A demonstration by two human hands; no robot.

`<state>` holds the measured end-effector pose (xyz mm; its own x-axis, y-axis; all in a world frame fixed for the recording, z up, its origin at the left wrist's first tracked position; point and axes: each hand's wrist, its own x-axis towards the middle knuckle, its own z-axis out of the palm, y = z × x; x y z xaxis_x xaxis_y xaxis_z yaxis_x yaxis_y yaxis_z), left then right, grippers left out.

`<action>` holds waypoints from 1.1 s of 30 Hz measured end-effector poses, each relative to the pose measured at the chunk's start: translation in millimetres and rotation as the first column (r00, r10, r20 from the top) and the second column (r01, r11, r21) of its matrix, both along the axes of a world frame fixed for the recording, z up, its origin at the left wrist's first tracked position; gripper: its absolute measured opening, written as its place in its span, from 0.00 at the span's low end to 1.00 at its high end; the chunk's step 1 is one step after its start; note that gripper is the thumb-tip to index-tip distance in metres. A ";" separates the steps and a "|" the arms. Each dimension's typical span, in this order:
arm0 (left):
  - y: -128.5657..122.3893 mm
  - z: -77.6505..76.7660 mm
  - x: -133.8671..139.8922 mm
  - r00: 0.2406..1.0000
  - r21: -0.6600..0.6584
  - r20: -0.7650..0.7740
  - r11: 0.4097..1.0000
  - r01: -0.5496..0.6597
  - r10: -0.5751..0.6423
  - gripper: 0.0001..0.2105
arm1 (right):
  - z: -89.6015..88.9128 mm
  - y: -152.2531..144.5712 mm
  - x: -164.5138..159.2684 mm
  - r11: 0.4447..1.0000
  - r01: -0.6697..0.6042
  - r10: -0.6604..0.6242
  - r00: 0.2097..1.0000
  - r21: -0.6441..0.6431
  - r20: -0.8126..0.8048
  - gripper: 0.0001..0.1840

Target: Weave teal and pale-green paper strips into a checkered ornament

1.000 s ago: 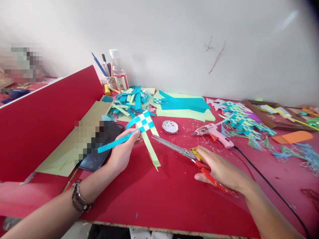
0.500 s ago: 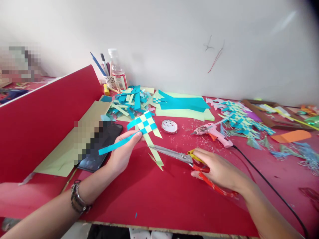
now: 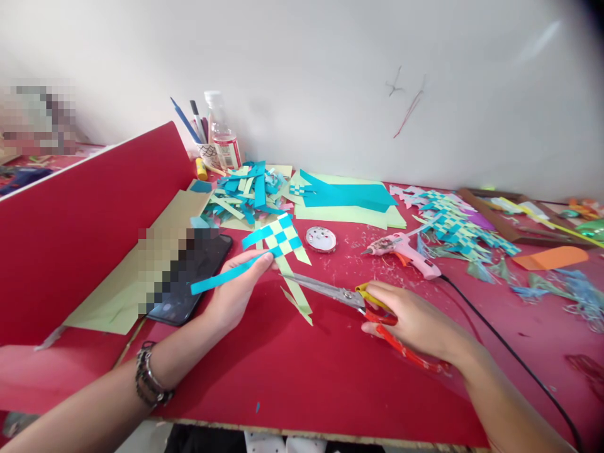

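Between the thumb and fingers of my left hand (image 3: 240,283) is a woven paper fish (image 3: 282,238) in blue and pale green checks. Long blue tails stick out to its left, and pale green ones hang down below. My right hand (image 3: 410,311) grips scissors (image 3: 352,296) with handles wrapped in red and yellow. Their blades point left and reach the hanging green strip (image 3: 295,286) just under the weave. Whether the blades touch the strip I cannot tell. A loose-looking green sliver dangles beside that strip.
A pink glue gun (image 3: 406,251) with a black cord lies right of a small white lid (image 3: 321,240). Behind are paper scraps (image 3: 255,189), blue and green sheets (image 3: 352,195) and a bottle (image 3: 224,135). Finished woven pieces (image 3: 462,223) pile at right; a phone (image 3: 202,277) lies left.
My left hand and the woven paper fish have shifted slightly right and a little down. The scissors and my right hand stay almost where they were.
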<state>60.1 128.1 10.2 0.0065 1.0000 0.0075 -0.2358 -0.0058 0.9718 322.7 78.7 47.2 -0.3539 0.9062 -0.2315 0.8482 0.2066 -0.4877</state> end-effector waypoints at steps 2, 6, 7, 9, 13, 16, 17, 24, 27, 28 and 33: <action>-0.2 0.2 -0.2 1.000 -0.007 -0.008 1.000 -0.001 0.001 0.07 | -0.6 0.1 0.6 1.000 -0.002 0.002 1.000 0.003 0.000 0.14; -0.8 1.5 0.0 1.000 -0.017 -0.008 1.000 0.001 -0.001 0.08 | -1.7 0.1 2.8 1.000 -0.007 0.007 1.000 0.005 -0.013 0.13; -0.9 1.8 0.1 1.000 -0.017 -0.008 1.000 0.000 0.000 0.08 | -1.8 0.1 3.2 1.000 -0.007 0.007 1.000 0.000 -0.017 0.13; -1.0 2.0 0.1 1.000 -0.018 -0.010 1.000 -0.002 0.002 0.08 | -2.0 0.3 3.8 1.000 -0.010 0.010 1.000 -0.009 -0.023 0.13; -1.4 2.1 -0.3 1.000 -0.019 -0.013 1.000 -0.002 0.002 0.08 | -1.5 0.9 4.0 1.000 -0.020 0.020 0.999 -0.019 -0.025 0.13; -1.4 2.9 -0.1 1.000 -0.030 -0.014 1.000 0.002 -0.002 0.07 | -0.5 1.2 3.5 0.999 -0.025 0.025 1.000 -0.022 -0.012 0.13; -1.1 3.5 0.1 1.000 -0.038 -0.001 0.999 0.004 -0.005 0.07 | -0.3 1.2 3.4 0.999 -0.027 0.027 1.000 -0.020 -0.008 0.13; 6.0 13.8 -3.2 0.994 -0.041 0.101 0.999 -0.036 0.040 0.07 | -3.5 2.2 6.4 0.998 -0.016 0.016 1.000 0.060 -0.003 0.16; 4.9 20.1 -4.5 0.997 -0.002 0.044 0.998 -0.065 0.065 0.07 | -2.2 3.1 7.0 0.996 0.023 -0.022 1.000 0.088 -0.012 0.15; 3.5 21.7 -4.3 0.997 0.021 0.003 0.997 -0.076 0.076 0.07 | -1.1 3.2 6.9 0.996 0.034 -0.033 0.999 0.085 -0.012 0.15; -4.6 18.7 -1.2 0.975 0.260 -0.199 0.965 -0.043 0.097 0.15 | 3.4 1.7 6.4 0.998 0.030 -0.027 0.999 0.062 -0.047 0.14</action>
<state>58.9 123.5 28.9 -0.0355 0.9634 0.2656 -0.0184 -0.2663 0.9637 329.0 80.4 50.6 -0.3366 0.9283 -0.1579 0.8313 0.2142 -0.5129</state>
